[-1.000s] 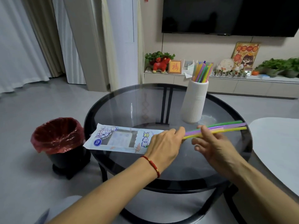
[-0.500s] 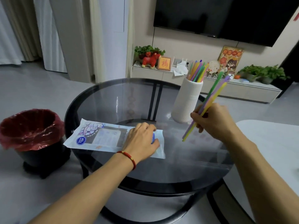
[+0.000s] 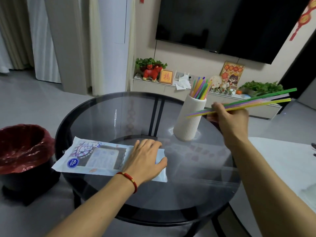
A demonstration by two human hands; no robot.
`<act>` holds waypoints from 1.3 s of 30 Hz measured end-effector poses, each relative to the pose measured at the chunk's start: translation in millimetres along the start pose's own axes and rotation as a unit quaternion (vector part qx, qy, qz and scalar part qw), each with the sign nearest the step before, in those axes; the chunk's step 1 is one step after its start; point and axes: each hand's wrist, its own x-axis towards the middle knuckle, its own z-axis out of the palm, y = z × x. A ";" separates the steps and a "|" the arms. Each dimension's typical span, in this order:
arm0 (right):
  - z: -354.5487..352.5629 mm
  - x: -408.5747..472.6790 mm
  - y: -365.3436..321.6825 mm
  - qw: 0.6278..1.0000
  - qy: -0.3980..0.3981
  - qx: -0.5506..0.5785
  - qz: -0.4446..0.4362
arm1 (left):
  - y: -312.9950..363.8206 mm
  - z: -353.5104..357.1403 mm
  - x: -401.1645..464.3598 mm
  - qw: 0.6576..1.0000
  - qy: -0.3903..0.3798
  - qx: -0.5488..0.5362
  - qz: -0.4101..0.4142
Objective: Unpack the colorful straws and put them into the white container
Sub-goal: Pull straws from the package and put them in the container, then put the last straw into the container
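Two hands work over the round glass table [image 3: 106, 117]: the left hand [image 3: 145, 159] lies flat, fingers spread, on the straw packet [image 3: 95, 158], gripping nothing. The ribbed white container [image 3: 189, 118] stands upright beside the right hand [image 3: 229, 117], whose closed fingers pinch several straws [image 3: 261, 100] nearly horizontal, far ends angled up-right, near ends crossing the container's front.

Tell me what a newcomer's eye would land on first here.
First, the bright straws gripped in the right hand, held nearly level beside the white container, which already holds many more. Next, the left hand pressing the straw packet flat on the glass table, with a red-lined bin at far left.
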 end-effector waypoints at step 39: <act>60.0 99.1 -66.4 0.917 -0.038 -0.295 -0.267 | -3.5 -5.5 6.7 0.994 -0.021 -0.073 -0.078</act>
